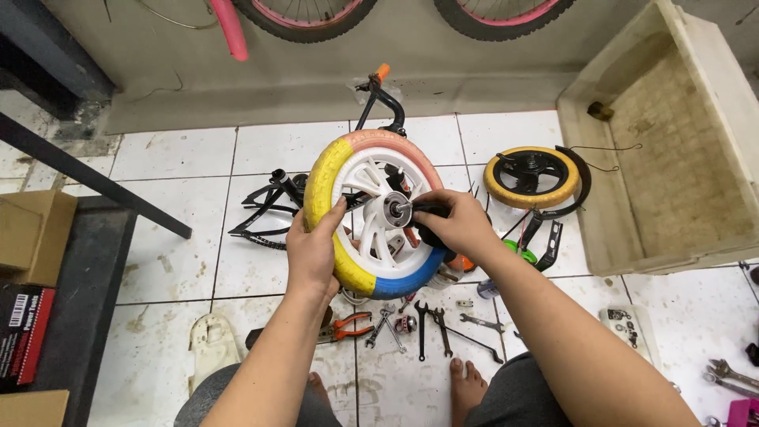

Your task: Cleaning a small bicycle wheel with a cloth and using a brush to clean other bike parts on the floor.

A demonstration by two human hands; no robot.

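nearest us, wrenches (pixel 431 326) and orange-handled pliers (pixel 346 326) lie on the white tile floor (pixel 170 261) by a bare foot (pixel 466 387). above them our left hand (pixel 315 249) wraps the yellow stretch of the small wheel (pixel 378 213), thumb over the tyre, holding it upright. our right hand (pixel 457 225) is closed on a dark tool (pixel 423 210) set against the hub (pixel 390 210). farther off, a smaller yellow wheel (pixel 531 177) lies flat beside a beige tub (pixel 672 134).

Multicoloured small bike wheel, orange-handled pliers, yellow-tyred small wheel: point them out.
Multicoloured small bike wheel (pixel 322 183), head view, yellow tyre section.
Orange-handled pliers (pixel 353 326), head view, on the handles.
Yellow-tyred small wheel (pixel 496 182), head view, left tyre edge.
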